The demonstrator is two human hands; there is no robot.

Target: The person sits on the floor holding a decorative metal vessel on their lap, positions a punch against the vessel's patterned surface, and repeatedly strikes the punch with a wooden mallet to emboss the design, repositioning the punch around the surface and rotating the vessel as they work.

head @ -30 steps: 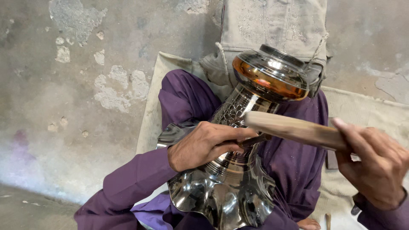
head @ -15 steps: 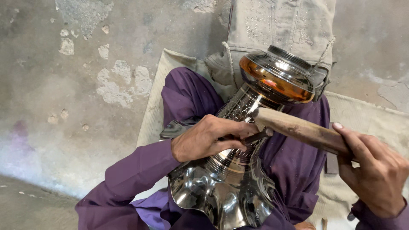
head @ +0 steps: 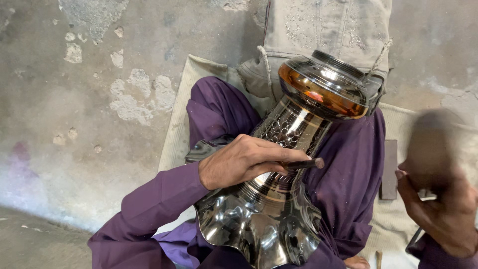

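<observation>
Room: bare floor (head: 74,124) left of lap.
Vase (head: 279,189): across purple lap, flared rim nearest camera.
Left hand (head: 239,162): fingers closed on punch (head: 303,163), tip on vase.
Right hand (head: 443,209): curled around blurred mallet (head: 430,144), raised clear of vase.

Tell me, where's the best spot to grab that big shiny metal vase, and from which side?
Probably the narrow neck of the metal vase, just under the bulging copper-tinted top, coming from the left side, where the left hand already rests with its punch. The neck is slim enough to wrap fingers around, and the bulge above would stop slipping. The wavy flared base looks awkward and edgy to hold.
</observation>
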